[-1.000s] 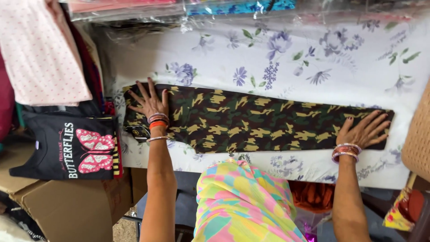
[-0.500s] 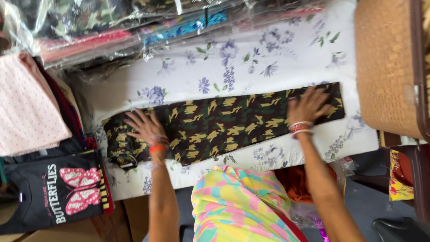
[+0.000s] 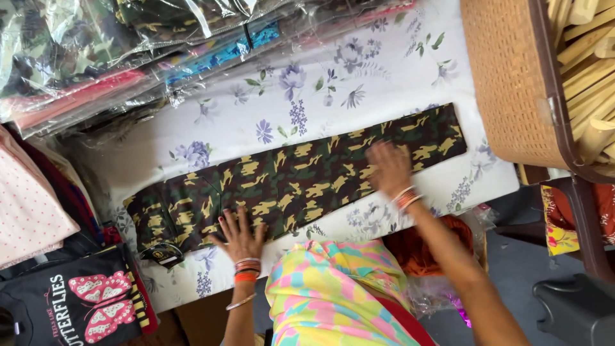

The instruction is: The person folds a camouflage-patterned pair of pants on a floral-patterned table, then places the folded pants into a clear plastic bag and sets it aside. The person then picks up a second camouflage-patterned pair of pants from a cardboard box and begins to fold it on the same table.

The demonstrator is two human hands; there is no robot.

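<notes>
A long folded camouflage garment (image 3: 295, 182) in dark green, brown and yellow lies slantwise on a white cloth with purple flowers (image 3: 320, 90). My left hand (image 3: 241, 236) rests flat on its near edge, left of the middle, fingers spread, with bangles at the wrist. My right hand (image 3: 388, 168) lies flat on the garment right of the middle, blurred by motion, bangles at the wrist too. A small dark tag (image 3: 161, 254) hangs at the garment's left end.
Clear plastic bags of folded clothes (image 3: 128, 57) are piled along the far left. A woven brown basket (image 3: 512, 83) stands at the right. A black top with a pink butterfly (image 3: 83, 307) and a pink dotted cloth (image 3: 29, 205) lie at the left.
Both hands have slid inward along the garment, from its two ends toward its middle. The view has shifted, so the garment lies more slanted.
</notes>
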